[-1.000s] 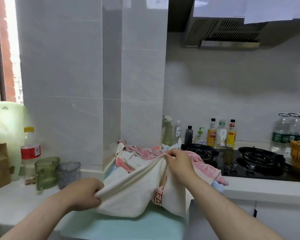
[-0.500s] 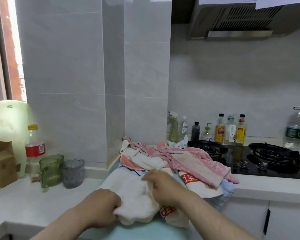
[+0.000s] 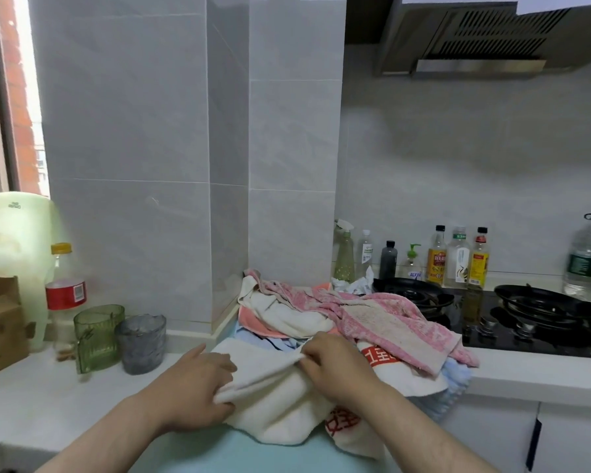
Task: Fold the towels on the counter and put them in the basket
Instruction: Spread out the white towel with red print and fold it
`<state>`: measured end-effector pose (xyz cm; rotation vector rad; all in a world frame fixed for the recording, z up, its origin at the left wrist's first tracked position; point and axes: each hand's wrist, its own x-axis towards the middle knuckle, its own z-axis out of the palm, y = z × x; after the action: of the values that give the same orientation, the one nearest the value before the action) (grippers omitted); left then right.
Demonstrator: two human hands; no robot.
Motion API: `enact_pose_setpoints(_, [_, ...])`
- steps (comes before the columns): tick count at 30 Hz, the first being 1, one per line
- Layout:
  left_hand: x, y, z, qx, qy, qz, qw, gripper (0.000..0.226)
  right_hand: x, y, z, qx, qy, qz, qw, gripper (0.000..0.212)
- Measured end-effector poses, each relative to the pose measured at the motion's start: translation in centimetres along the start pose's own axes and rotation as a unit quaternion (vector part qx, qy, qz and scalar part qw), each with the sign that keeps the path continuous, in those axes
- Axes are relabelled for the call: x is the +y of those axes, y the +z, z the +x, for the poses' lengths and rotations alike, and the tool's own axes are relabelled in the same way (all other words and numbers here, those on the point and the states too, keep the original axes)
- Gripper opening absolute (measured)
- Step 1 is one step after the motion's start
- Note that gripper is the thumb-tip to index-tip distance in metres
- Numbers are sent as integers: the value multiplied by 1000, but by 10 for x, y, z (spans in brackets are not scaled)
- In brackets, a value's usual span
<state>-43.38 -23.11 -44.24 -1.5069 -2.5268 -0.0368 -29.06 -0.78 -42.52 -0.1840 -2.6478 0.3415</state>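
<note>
A cream white towel [image 3: 273,401] with red printed characters lies bunched on a light blue cloth at the counter's front edge. My left hand [image 3: 195,390] grips its left side, fingers curled into the fabric. My right hand [image 3: 331,367] pinches a fold along its top edge. Behind them sits a heap of towels: a pink one [image 3: 382,315] draped over white, orange and pale blue ones. No basket shows in this view.
At the left stand a green cup [image 3: 98,336], a grey cup [image 3: 142,343], a red-labelled bottle [image 3: 64,295] and a cardboard box [image 3: 0,322]. A black gas stove [image 3: 526,312] with a row of bottles [image 3: 458,257] behind it is at the right. Large water bottles [image 3: 589,261] stand far right.
Both hands came down from holding the white towel stretched in the air to bunching it on the counter; the right hand now pinches a fold. The view shifted left, losing the basket.
</note>
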Motion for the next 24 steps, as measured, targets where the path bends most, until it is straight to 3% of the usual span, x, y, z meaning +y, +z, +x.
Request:
enact_pose_setpoints(3, [-6, -8, 1, -22, -37, -9, 999, 44, 10, -6, 8, 30, 53, -9, 998, 34])
enact_pose_setpoints(6, [-6, -18, 3, 25, -126, -206, 970, 20, 20, -5, 17, 45, 134, 10, 990, 32])
enact_pose_setpoints(8, [-3, -23, 23, 109, -193, -405, 887, 22, 29, -1, 31, 48, 187, 55, 980, 15])
enact_pose_setpoints(10, [4, -24, 32, 164, -250, -571, 765, 31, 23, 2, 35, 25, 237, 96, 966, 32])
enact_pose_setpoints(11, [9, -21, 36, 178, -266, -616, 720, 33, 21, 4, 36, 26, 258, 135, 956, 41])
enact_pose_setpoints(13, [23, -12, 41, 208, -283, -681, 642, 20, 11, 4, 31, 64, 266, 223, 936, 38])
enact_pose_setpoints(15, [38, -2, 49, 233, -282, -711, 601, 9, 2, 4, 24, 103, 241, 286, 922, 31])
enact_pose_setpoints(16, [44, 5, 53, 253, -268, -698, 614, 7, -2, 5, 20, 113, 229, 308, 916, 35])
enact_pose_setpoints(19, [61, 27, 62, 287, -223, -610, 704, 17, -12, 15, 7, 131, 209, 349, 904, 40])
enact_pose_setpoints(22, [76, 49, 59, 263, -183, -543, 776, 19, -12, 30, 0, 146, 226, 398, 877, 30])
enact_pose_setpoints(24, [80, 60, 56, 243, -165, -524, 800, 22, -11, 43, -4, 146, 239, 433, 857, 24])
